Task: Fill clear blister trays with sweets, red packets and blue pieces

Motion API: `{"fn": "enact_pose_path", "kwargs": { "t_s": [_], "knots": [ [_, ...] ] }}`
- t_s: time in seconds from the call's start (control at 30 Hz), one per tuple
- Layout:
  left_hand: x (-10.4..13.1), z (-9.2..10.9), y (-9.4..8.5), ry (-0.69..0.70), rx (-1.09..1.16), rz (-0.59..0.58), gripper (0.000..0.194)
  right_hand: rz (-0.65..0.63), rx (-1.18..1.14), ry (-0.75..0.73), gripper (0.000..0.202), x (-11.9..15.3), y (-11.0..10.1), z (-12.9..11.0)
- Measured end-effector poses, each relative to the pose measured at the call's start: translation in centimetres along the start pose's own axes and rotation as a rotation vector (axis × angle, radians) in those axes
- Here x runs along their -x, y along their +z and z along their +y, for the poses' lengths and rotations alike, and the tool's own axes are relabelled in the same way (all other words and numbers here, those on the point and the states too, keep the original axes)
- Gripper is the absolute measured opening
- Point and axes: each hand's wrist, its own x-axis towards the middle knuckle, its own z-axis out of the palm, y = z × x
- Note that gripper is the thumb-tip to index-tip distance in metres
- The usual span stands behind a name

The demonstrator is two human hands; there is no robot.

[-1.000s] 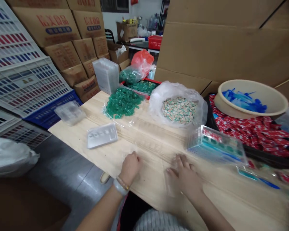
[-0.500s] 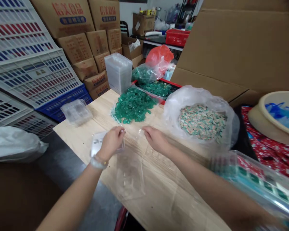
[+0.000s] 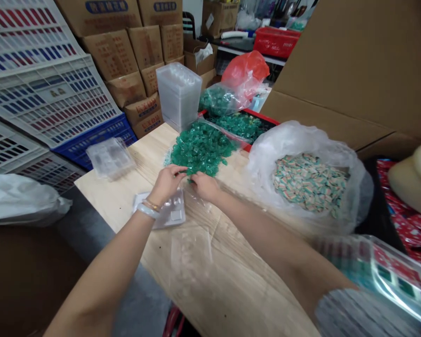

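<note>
Both hands meet at the near edge of a pile of green translucent pieces on the wooden table. My left hand has its fingers curled at the pile's edge, above a clear compartment tray. Close beside it, my right hand is also closed, fingertips at the nearest green pieces. What either hand pinches is too small and hidden to tell. Thin clear plastic lies below the right hand, and a clear moulded sheet rests nearer the front.
A white bag of small striped pieces stands right, near a clear tray. Clear stacked containers stand behind the pile; more clear trays lie at the left corner. Crates and cardboard boxes line the left.
My hands have moved forward and closer together, to the green pile's edge. The compartment tray is now less covered by my left hand. The view has shifted slightly.
</note>
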Motion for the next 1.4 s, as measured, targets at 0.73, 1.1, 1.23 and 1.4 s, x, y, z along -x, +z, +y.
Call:
{"fn": "enact_pose_path", "kwargs": {
  "t_s": [0.73, 1.1, 1.23, 1.4],
  "knots": [
    [11.1, 9.4, 8.4, -0.280, 0.702, -0.304, 0.023, 0.217, -0.589, 0.229, 0.015, 17.0, -4.5, 0.9],
    [15.7, 13.2, 12.5, -0.134, 0.502, -0.303, 0.017, 0.426, -0.876, 0.470, 0.017, 25.6, -5.1, 0.1],
    [17.0, 15.0, 14.3, -0.086, 0.570, -0.373, 0.017, 0.511, -0.980, 0.374, 0.028, 28.8, -5.9, 1.0],
    [18.7, 16.9, 18.1, -0.133, 0.692, -0.451, 0.022, 0.636, -0.828, 0.442, 0.026, 33.3, -5.6, 2.0]
  ]
}}
